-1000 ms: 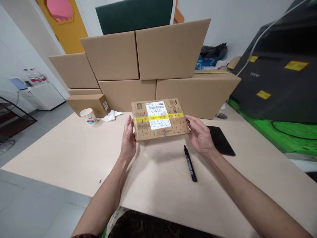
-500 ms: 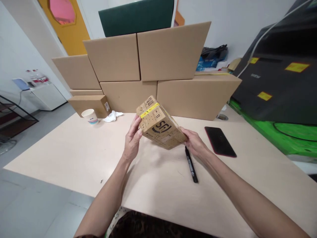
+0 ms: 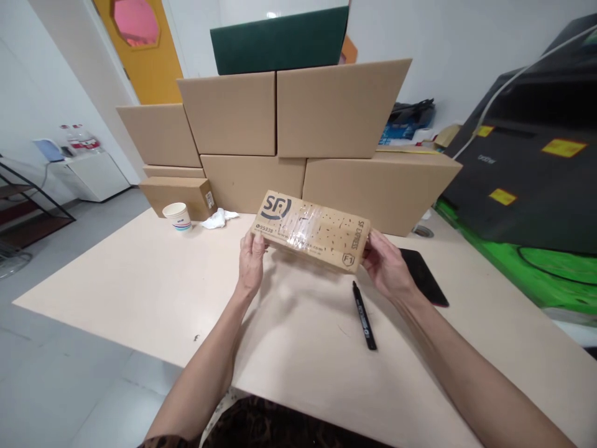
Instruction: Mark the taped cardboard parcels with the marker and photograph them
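Observation:
A small brown cardboard box (image 3: pixel 310 230), printed "SF" and "SF EXPRESS" with clear tape across its middle, is held tilted above the table. My left hand (image 3: pixel 252 258) grips its left end, thumb on the near lower edge. Around the right end closes my right hand (image 3: pixel 385 264), its fingertips partly hidden behind the box. Below the box a black marker pen (image 3: pixel 364 316) lies on the table (image 3: pixel 298 367), touched by neither hand. The black phone or tablet (image 3: pixel 424 277) beside my right wrist is partly covered by it.
Large cardboard boxes (image 3: pixel 345 109) are stacked along the back, topped by a dark green box (image 3: pixel 280 40). A paper cup (image 3: pixel 178 217) and a crumpled tissue (image 3: pixel 219 218) stand at the back left. A black-covered machine (image 3: pixel 527 162) is at the right.
Both hands have turned the box: its end with the yellow tape has gone from view, and the long printed face now shows. The camera view has shifted slightly.

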Tool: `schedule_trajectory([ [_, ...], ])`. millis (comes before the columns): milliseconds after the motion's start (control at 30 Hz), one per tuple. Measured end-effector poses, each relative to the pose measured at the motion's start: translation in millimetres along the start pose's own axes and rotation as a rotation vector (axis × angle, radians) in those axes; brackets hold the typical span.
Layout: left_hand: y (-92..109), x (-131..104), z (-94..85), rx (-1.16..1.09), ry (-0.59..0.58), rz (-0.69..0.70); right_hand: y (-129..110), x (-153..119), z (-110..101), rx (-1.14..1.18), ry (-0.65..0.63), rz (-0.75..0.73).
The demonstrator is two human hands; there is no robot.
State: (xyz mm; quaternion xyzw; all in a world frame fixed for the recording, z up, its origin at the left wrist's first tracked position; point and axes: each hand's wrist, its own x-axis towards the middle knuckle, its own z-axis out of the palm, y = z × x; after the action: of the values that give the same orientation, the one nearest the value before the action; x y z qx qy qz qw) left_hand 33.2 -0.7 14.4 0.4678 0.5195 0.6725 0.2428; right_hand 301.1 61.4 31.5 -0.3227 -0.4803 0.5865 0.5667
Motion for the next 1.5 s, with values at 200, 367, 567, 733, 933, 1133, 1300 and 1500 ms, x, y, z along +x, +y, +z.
schedule_trajectory([
  [200,1,-1,-0.6,0.148,0.060,-0.016,13,5,-6,-0.077,0.041,0.026],
  [367,6,-3,0.1,0.078,0.068,-0.136,17,6,-11,-0.158,0.047,0.079],
  [567,0,-8,4.0,-0.068,-0.112,0.003,23,-18,-45,-0.583,-0.128,-0.012],
  [733,-7,-8,0.2,0.004,-0.345,0.129,24,-57,-75,-1.140,-0.528,-0.341],
  [933,-5,-7,-3.1,0.233,-0.573,0.219,27,-81,-79,-1.273,-0.738,-0.467],
  [1133,-2,-15,13.6,0.432,-0.825,0.441,32,-78,-78,-1.393,-0.786,-0.441],
  [1300,-20,-24,30.1,0.625,-0.815,0.626,24,-75,-64,-1.441,-0.814,-0.467],
  [1500,-22,-25,51.0,0.860,-0.726,0.659,12,-75,-49,-1.491,-0.808,-0.441],
])
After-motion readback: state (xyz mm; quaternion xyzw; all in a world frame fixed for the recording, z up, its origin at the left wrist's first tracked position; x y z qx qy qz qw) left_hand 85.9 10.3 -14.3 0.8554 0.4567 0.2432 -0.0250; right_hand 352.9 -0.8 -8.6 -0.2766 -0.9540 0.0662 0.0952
